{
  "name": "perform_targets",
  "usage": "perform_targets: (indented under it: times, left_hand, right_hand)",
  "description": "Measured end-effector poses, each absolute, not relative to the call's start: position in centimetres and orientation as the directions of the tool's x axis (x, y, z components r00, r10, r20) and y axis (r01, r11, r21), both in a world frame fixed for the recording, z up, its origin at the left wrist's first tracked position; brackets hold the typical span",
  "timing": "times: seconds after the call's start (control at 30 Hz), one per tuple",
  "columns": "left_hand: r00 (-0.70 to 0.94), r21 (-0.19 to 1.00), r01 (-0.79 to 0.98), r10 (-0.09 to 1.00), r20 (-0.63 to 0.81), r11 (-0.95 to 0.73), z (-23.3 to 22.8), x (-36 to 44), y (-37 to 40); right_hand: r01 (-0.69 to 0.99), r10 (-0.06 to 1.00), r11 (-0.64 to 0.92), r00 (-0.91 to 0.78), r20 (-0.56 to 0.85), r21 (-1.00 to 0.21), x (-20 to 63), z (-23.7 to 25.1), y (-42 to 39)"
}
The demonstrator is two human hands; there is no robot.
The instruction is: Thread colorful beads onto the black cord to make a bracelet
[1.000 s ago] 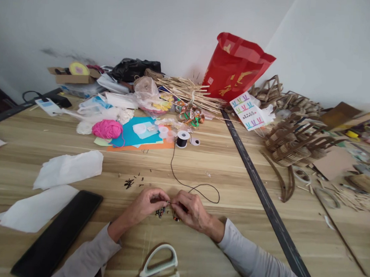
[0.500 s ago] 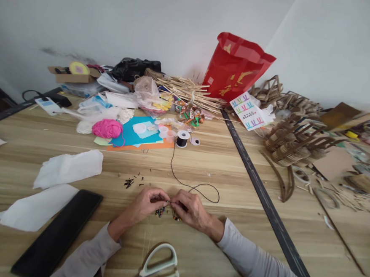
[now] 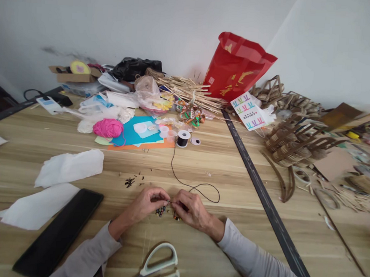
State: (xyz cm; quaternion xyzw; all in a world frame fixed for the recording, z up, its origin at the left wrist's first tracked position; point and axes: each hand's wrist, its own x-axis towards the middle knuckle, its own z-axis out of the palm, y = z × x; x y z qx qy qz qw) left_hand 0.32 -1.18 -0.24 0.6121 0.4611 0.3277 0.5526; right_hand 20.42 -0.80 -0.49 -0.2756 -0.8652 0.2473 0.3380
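Observation:
My left hand [image 3: 150, 202] is closed in a pinch on a small bead, its thumb and forefinger tip to tip with my right fingers. My right hand [image 3: 192, 208] pinches the thin black cord [image 3: 172, 163], which loops over the table from a spool [image 3: 183, 139]. Below my fingertips lies a small cluster of multicoloured beads [image 3: 160, 212]. A few more colourful beads [image 3: 176, 217] show under the right hand, partly hidden by it. Short black cord pieces [image 3: 129, 182] are scattered beyond my left hand.
White-handled scissors [image 3: 160, 265] lie near the front edge. To the left are a long black tray-like piece [image 3: 59, 233] and white paper sheets [image 3: 70, 167]. Pink yarn [image 3: 108, 128], sticks [image 3: 188, 90] and a red bag [image 3: 239, 68] stand at the back; small woven baskets [image 3: 294, 142] sit right.
The view has shifted very slightly. Both hands keep the same pinch in the same place.

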Motion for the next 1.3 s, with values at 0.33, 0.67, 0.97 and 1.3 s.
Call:
perform_targets:
  times: [0.33,0.67,0.97,1.3]
  left_hand:
    - [0.372,0.982,0.188,0.923,-0.097,0.027,-0.49,0.19,-1.19]
    - [0.369,0.98,0.199,0.926,-0.086,0.012,-0.52,0.21,-1.15]
    - [0.361,0.979,0.205,0.929,-0.085,0.01,-0.11,0.25,-1.19]
    - [0.365,0.977,0.212,0.927,-0.087,0.008,0.0,0.31,-1.15]
  right_hand:
    - [0.315,0.648,0.717,-0.631,0.427,-0.622,20.43,-0.55,-0.81]
    - [0.314,0.648,0.715,-0.634,0.423,-0.624,20.42,-0.39,-0.84]
    - [0.315,0.645,0.72,-0.633,0.429,-0.618,20.53,-0.73,-0.8]
    - [0.311,0.646,0.72,-0.628,0.434,-0.621,20.41,-0.54,-0.8]
